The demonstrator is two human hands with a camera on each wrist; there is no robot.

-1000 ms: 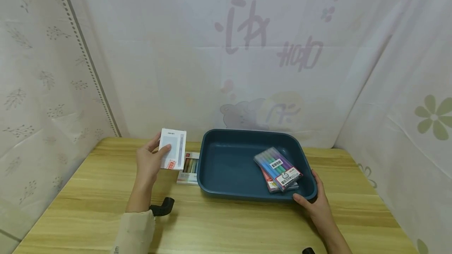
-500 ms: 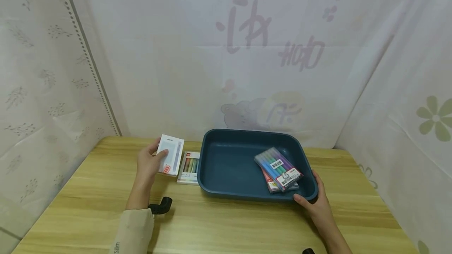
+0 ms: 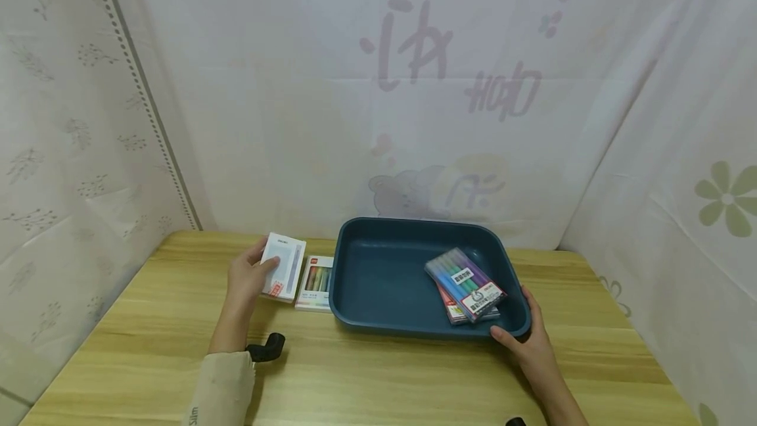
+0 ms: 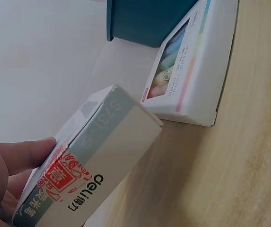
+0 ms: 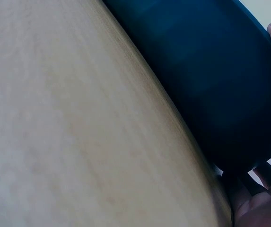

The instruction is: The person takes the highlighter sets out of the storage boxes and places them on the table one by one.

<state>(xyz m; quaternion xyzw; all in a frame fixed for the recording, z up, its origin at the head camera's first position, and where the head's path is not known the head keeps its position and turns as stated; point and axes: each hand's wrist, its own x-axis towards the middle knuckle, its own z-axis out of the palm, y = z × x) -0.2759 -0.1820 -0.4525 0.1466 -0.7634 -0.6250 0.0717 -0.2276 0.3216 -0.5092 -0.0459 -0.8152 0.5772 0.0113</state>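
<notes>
1. A white pen box is being held by the left hand, with the thumb lying across its face and the fingers curled behind it; the box is being kept tilted just above the tabletop, toward the far left corner.
2. In the left wrist view, the same white pen box is being pinched along its edge by a fingertip, its red stamp and printed label being shown.
3. A second box of coloured pens is lying flat on the tabletop, just beside the held box and touching the left wall of the dark blue tray.
4. The tray's near right corner is being gripped by the right hand, the thumb being pressed over the rim and the fingers being wrapped under the outside wall.
5. Two clear pen packs are lying stacked inside the tray, at its right end.
</notes>
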